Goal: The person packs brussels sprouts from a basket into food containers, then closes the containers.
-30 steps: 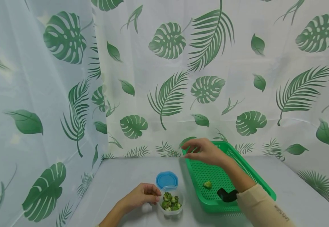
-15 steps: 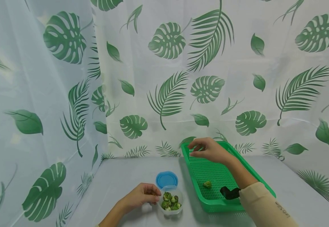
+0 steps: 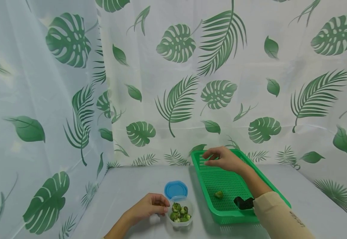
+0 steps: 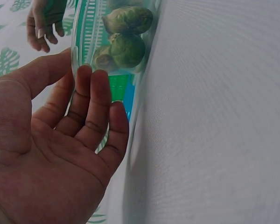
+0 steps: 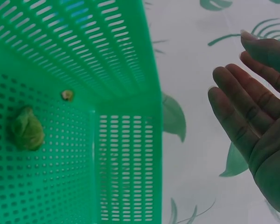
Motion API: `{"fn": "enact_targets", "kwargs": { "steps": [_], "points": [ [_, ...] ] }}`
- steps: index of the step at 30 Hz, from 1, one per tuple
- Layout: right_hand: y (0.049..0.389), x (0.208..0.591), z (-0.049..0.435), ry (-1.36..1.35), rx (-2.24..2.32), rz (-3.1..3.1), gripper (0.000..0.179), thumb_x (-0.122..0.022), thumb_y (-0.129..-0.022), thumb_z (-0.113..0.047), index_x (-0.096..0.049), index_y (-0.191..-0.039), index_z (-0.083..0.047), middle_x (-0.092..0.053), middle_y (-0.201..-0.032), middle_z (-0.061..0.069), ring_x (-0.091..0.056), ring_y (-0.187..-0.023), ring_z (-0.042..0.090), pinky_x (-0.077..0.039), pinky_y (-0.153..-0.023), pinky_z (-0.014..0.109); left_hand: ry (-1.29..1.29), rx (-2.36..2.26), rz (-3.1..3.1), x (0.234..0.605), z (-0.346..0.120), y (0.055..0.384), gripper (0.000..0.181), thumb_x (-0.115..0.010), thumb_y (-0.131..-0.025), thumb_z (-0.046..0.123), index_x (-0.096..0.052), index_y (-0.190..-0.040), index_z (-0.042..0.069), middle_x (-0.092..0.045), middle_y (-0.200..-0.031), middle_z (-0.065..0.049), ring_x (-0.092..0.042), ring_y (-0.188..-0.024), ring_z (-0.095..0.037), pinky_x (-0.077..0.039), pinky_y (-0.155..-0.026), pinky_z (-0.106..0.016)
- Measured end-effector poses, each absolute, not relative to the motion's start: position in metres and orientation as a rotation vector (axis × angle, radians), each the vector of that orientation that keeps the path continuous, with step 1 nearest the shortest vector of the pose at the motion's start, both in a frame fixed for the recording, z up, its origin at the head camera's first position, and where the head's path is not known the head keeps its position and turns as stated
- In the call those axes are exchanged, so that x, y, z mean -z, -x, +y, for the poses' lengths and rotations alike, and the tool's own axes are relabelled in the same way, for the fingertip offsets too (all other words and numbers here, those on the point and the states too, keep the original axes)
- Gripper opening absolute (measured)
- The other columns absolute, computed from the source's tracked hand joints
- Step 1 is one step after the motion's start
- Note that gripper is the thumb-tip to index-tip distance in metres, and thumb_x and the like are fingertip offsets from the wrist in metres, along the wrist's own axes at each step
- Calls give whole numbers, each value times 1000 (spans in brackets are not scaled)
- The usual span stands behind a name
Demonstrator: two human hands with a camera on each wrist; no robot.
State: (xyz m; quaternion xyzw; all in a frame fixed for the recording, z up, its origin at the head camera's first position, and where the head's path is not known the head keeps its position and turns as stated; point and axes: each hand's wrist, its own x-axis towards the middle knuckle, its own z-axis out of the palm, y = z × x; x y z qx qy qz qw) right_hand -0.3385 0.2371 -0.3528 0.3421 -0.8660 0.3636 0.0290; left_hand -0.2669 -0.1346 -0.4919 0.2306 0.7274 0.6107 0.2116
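In the head view my left hand [image 3: 151,206] holds the left side of a small clear plastic container [image 3: 180,225], its curled fingertips at the wall. Inside sit several Brussels sprouts [image 3: 176,207], seen through the clear side in the left wrist view. My right hand [image 3: 225,160] hovers above the far part of a green perforated basket [image 3: 204,189], fingers loosely bent with nothing between them. One Brussels sprout [image 3: 219,195] lies on the basket floor near its left wall. The right wrist view also shows a small pale-green bit [image 5: 67,95] in the basket.
A blue lid [image 3: 175,190] lies flat on the white table [image 3: 137,179] just behind the container. The basket stands to the right of both. Leaf-printed sheets [image 3: 179,99] enclose the table at the back and sides. A black device [image 3: 243,203] is on the right wrist.
My right hand has drifted right, from the basket's far left rim to further over its inside. The left hand, the container and the sprouts have not moved.
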Motion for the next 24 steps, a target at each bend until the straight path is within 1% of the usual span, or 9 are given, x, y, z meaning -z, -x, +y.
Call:
{"fn": "enact_targets", "kwargs": {
  "steps": [11, 18, 24],
  "points": [
    [344, 363, 243, -987, -1182, -2703, 29, -75, -97, -20, -73, -122, -6, -73, -121, 14, -71, -100, 27, -58, -80, 31, -648, -1690, 2021, 492, -135, 267, 27, -71, -99, 14, -69, -116, -6, -72, -97, -1, -68, -85, -15, -59, -77, -30],
    [348, 370, 248, -958, -1202, -2734, 29, -75, -97, -21, -73, -122, -5, -73, -119, 14, -71, -100, 28, -59, -80, 37, -640, -1698, 2019, 493, -135, 267, 26, -71, -98, 14, -69, -116, -6, -72, -96, -1, -67, -84, -15, -59, -77, -30],
    [353, 377, 252, -969, -1209, -2746, 30, -77, -95, -19, -73, -120, -4, -74, -117, 14, -72, -100, 30, -59, -81, 34, -635, -1701, 2022, 493, -134, 266, 26, -71, -98, 13, -69, -116, -6, -72, -96, -1, -67, -83, -14, -58, -76, -30]
  ]
}}
